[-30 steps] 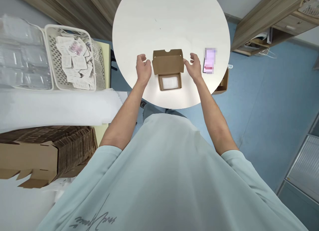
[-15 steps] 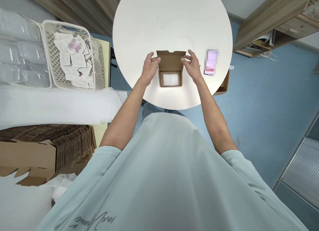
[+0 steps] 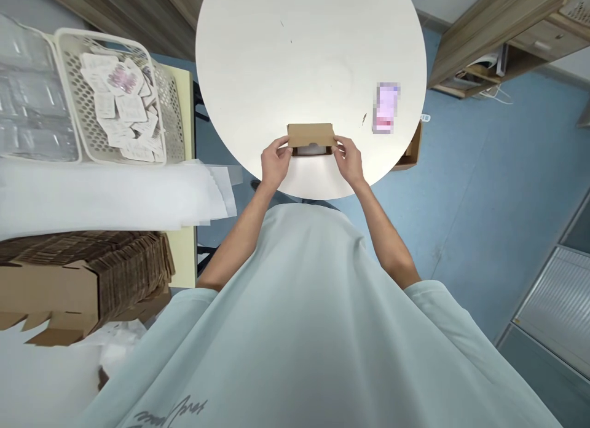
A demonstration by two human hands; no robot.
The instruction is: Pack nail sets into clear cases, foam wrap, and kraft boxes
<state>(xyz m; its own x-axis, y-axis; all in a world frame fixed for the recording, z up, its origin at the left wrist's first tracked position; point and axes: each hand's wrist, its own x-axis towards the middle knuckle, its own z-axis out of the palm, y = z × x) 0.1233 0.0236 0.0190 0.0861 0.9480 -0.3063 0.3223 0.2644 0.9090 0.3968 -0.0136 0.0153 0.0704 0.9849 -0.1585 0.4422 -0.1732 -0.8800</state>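
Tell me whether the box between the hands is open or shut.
Partly open: the box lid is folded over, but white contents show through the near-side gap.

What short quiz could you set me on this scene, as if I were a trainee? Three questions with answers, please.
1. True or false: the lid of the small cardboard box is fully closed.
2. What does the perforated white basket nearest the round white table hold?
A) Coiled cables
B) White card-like pieces
C) Flattened cardboard boxes
3. At which end of the lid is the left hand, and at which the right hand?

Key:
1. False; a gap at the front shows something white inside.
2. B.
3. Left hand at the left end, right hand at the right end.
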